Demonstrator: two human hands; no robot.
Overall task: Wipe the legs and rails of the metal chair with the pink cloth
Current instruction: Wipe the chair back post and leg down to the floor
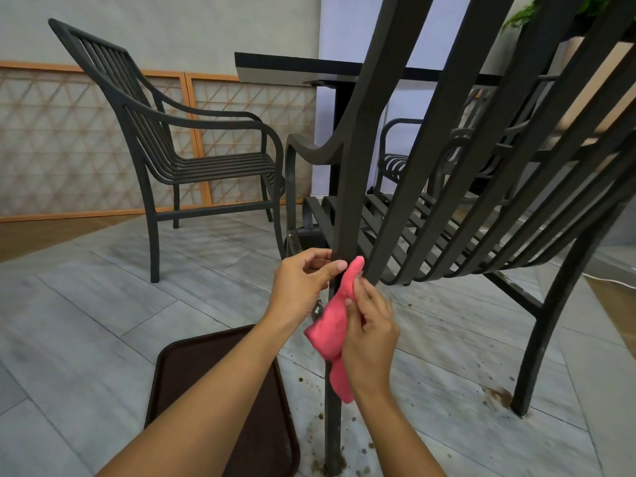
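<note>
Pink cloth [333, 325] against chair leg [334, 390], right hand [370, 325] pinching, left hand [303, 280] gripping leg

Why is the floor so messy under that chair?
Brown crumbs and stains dot the grey floor around the near chair's legs, thickest at their feet. It looks like spilled dirt or rust.

The dark metal chair [447, 187] stands upright on the floor, its rear leg between both hands. The pink cloth [332, 325] hangs bunched against that leg, under the right hand [370, 325], beside the left hand [303, 280].
</note>
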